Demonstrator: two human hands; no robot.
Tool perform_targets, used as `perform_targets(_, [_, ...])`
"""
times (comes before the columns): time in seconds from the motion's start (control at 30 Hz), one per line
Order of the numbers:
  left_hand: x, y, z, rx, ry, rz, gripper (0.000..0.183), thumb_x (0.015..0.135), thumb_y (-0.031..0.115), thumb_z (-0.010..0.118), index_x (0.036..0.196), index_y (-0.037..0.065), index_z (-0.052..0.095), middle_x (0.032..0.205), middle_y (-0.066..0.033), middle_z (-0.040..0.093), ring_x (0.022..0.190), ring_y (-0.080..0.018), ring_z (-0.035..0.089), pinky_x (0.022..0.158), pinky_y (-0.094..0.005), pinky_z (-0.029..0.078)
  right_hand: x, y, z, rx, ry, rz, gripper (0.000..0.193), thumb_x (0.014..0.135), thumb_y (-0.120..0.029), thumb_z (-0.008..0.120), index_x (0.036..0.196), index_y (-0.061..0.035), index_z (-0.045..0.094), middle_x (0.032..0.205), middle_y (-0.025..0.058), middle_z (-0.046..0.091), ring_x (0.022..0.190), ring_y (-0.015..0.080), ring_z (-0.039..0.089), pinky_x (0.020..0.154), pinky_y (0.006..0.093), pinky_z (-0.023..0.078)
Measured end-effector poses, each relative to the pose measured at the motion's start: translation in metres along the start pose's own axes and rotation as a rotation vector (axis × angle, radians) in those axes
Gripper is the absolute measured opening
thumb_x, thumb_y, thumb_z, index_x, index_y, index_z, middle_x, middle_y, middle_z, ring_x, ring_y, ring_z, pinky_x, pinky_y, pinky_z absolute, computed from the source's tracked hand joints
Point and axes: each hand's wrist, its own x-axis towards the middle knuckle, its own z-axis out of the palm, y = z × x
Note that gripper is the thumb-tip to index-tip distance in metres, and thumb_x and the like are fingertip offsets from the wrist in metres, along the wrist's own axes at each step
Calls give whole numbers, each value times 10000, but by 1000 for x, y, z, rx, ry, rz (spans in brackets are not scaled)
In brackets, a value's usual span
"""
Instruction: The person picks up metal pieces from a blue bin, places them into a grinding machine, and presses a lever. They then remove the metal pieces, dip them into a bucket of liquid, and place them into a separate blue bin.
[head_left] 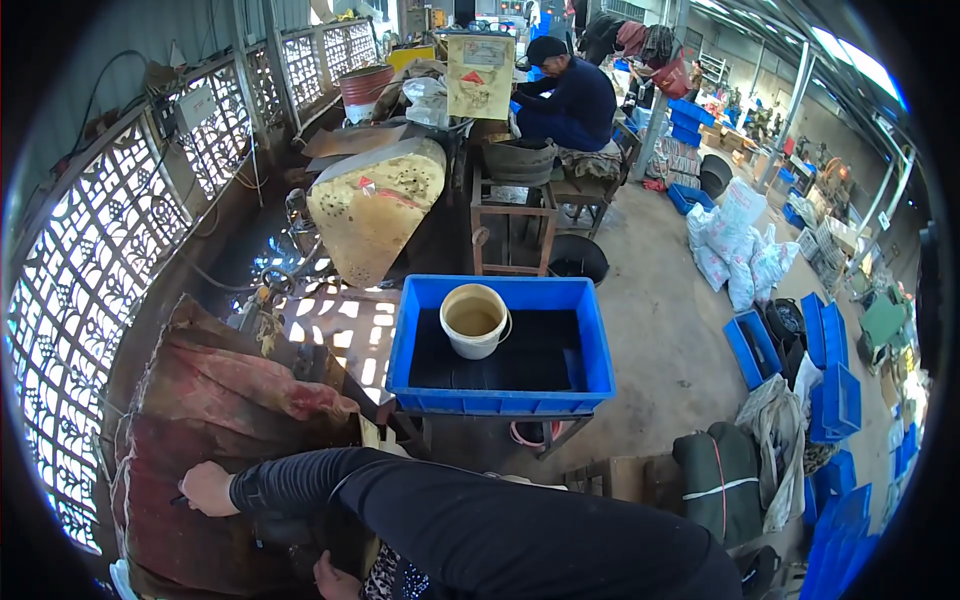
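Note:
My right arm, in a black sleeve, reaches across to the left. At its end my right hand (208,488) is closed over the reddish-brown cloth (230,400), and a small dark tip (180,500) sticks out of the fist; what it belongs to is hidden. At the lower edge my left hand (336,579) shows only in part, close to my body, its fingers mostly cut off. Ahead of me stands a blue tray (500,402) with dark liquid in it. A white bucket (474,342) of murky liquid sits inside it, near neither hand.
A metal stand carries the tray. Beyond it is a yellowish machine cover (375,215), and farther back a person (575,95) in dark clothes sits bent over work. White sacks (740,245) and blue crates (752,348) lie to the right; a patterned lattice wall (75,260) runs along the left.

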Motion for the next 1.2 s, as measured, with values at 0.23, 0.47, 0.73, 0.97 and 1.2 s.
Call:
perform_targets(0.23, [1,-13,6,17,4,100,434,855,162,534,1280,242,572,1112,-130,623,973,-348,590,781,-433,511,2,-1,13,-51,26,-25,205,783,-195,674,859,-6,654,757,191,663,767,372,666,669,456,518])
perform_targets(0.47, [5,-6,1,32,-30,67,407,864,163,530,1261,234,586,1085,-129,624,962,-348,594,785,-430,510,5,1,12,-64,31,-34,209,765,-190,680,850,-1,659,755,190,666,765,362,669,663,448,521])
perform_targets(0.73, [-4,-90,57,-233,96,336,652,820,184,673,1419,163,417,1162,-245,559,888,-406,586,811,-504,489,10,0,16,-60,26,-69,198,752,-180,684,831,0,662,740,188,664,747,358,670,652,447,522])
perform_targets(0.97, [3,-21,-2,-317,-58,204,383,842,80,548,1215,126,619,1052,-239,607,890,-407,582,799,-493,496,7,4,7,-29,33,-68,203,745,-177,686,843,0,668,729,188,659,746,360,669,654,448,524])
perform_targets(1.2, [2,8,1,-181,56,-90,320,822,74,540,1120,103,653,1033,-206,638,911,-370,611,777,-459,511,7,-1,5,18,64,-28,148,727,-180,704,764,-37,700,766,187,673,778,364,671,680,448,530])
